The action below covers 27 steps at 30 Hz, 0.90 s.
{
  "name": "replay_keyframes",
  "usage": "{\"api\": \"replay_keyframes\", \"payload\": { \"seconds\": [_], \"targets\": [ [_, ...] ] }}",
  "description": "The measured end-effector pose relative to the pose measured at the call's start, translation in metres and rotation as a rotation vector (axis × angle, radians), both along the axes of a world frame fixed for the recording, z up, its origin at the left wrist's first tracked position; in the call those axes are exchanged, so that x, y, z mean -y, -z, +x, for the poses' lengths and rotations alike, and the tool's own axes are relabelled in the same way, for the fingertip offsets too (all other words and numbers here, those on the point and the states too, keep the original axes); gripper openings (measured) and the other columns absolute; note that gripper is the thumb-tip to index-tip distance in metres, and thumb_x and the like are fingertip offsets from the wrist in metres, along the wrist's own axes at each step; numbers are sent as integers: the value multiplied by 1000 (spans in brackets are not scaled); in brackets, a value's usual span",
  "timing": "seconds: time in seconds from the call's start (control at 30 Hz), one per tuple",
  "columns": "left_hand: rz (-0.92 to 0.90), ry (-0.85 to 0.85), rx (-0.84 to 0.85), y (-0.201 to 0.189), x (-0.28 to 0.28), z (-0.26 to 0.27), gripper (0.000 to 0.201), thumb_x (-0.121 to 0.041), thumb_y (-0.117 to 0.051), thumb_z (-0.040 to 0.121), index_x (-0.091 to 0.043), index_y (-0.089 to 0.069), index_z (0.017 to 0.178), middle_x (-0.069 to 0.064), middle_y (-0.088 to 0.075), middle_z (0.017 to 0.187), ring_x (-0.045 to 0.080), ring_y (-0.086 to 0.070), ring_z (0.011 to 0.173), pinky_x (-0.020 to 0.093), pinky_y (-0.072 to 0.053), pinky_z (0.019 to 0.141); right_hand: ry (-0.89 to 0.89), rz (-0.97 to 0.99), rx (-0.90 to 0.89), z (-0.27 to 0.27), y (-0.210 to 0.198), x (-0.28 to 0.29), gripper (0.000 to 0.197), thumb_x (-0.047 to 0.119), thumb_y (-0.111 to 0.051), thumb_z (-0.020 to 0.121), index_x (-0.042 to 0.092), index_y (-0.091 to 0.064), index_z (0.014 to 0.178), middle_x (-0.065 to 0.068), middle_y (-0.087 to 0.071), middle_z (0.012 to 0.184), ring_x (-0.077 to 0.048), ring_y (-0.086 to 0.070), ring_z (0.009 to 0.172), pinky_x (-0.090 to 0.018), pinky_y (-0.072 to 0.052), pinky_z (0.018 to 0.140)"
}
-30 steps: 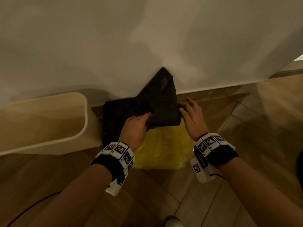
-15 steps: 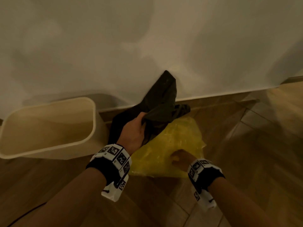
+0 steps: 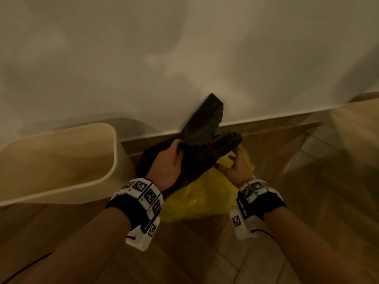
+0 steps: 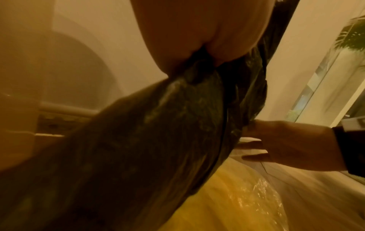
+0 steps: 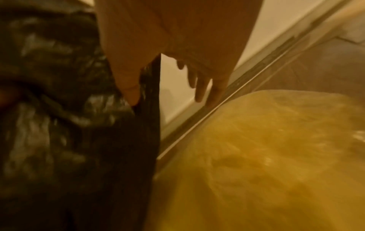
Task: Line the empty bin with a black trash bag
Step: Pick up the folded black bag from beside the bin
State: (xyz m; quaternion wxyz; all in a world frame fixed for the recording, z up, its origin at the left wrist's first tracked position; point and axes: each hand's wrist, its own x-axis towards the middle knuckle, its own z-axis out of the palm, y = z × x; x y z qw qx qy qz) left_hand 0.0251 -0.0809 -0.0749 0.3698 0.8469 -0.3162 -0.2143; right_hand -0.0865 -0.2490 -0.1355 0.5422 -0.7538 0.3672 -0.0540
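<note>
Above the yellow bag [image 3: 205, 193] on the floor, left hand [image 3: 167, 165] grips the bunched black trash bag [image 3: 205, 144]. Right hand [image 3: 235, 169], fingers loosely spread, touches its lower edge; empty bin [image 3: 61, 160] sits left by the wall

Head view looked forward and down from above both forearms, toward the wall [image 3: 184, 48] and wood floor [image 3: 307, 201]. Left wrist view sat close, along the left hand [image 4: 197, 31], facing right. Right wrist view sat close, facing the baseboard [image 5: 256, 87]. All three shared the black trash bag [image 3: 205, 144] and yellow bag [image 3: 205, 193].
</note>
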Motion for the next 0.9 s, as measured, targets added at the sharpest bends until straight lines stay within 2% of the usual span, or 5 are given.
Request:
{"api": "replay_keyframes", "payload": {
  "seconds": [0.3,0.43,0.6,0.77,0.9],
  "targets": [
    [-215,-225,83,0,-5,9,56,-12,-57,85,-12,-32,135,14,-50,132,29,-51,121,36,-41,106,19,61,232,13,-48,-11,45,18,-52,93,10,-42,137,1,-53,128,-11,-48,120,-23,-40,98],
    [-184,-147,226,-9,-9,0,102,-48,-64,65,-16,-9,146,9,-28,148,26,-33,137,54,-33,111,-29,32,301,19,-63,-24,43,14,-50,94,8,-41,136,8,-50,123,-6,-48,113,5,-41,77],
    [-43,-158,171,-26,-8,-6,128,-78,-54,51,-23,10,148,5,-15,156,26,-18,143,52,-19,116,-164,-86,334,19,-90,-37,42,12,-54,93,6,-44,133,6,-50,120,-4,-48,110,11,-34,71],
    [-291,-243,-349,-51,1,-3,82,-60,-62,70,-27,-32,139,-4,-54,126,19,-52,122,42,-42,107,-489,-229,340,25,-118,-58,45,14,-59,89,5,-48,131,-9,-52,130,-10,-51,115,-19,-42,102],
    [-128,-236,-179,-72,1,9,34,-14,-49,90,-10,-54,123,9,-61,119,23,-56,113,27,-42,95,-658,-351,188,24,-131,-50,31,22,-62,87,11,-65,116,-7,-45,143,-15,-38,129,-22,-23,107]
  ]
}}
